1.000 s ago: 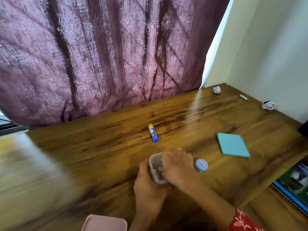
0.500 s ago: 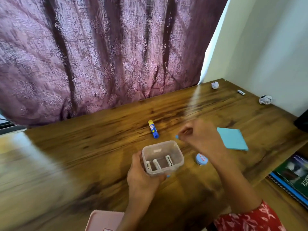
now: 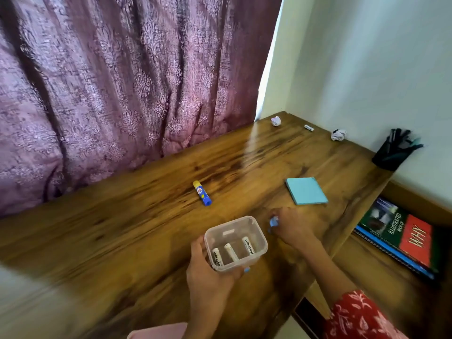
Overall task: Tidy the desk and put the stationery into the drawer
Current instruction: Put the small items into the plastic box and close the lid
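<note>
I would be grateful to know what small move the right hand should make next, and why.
Probably carry the small blue item it pinches over the clear container and drop it in. The left hand holds that container with its top open, three white sticks already inside, right beside the right hand.

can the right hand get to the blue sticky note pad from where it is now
Probably yes. The right hand rests on the desk just in front of the blue sticky note pad, with only bare wood between them. It already pinches a small blue thing, which might hamper a grasp.
</note>
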